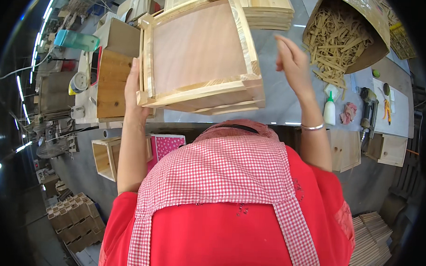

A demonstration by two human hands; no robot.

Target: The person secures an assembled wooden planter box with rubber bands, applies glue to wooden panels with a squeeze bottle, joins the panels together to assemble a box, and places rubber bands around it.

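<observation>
A pale wooden box (197, 48) with a thin brown panel set into its frame is tilted up in front of me, over the grey worktop (275, 88). My left hand (134, 85) grips it along its left side; most of those fingers are hidden behind the wood. To the right of the box, apart from it, my right hand (293, 63) is raised with the index finger stretched out and nothing visible in it. A carton (373, 49) heaped with thin tan strips (336, 36) lies tipped beyond that hand.
Stacked wooden panels (269, 13) stand behind the box. At right are a white glue bottle (329, 111) with a green nozzle, a pink cloth (349, 113), a power tool (367, 103) and orange-handled pliers (387, 111). A teal bottle (78, 40) lies at left near a wooden board (114, 85).
</observation>
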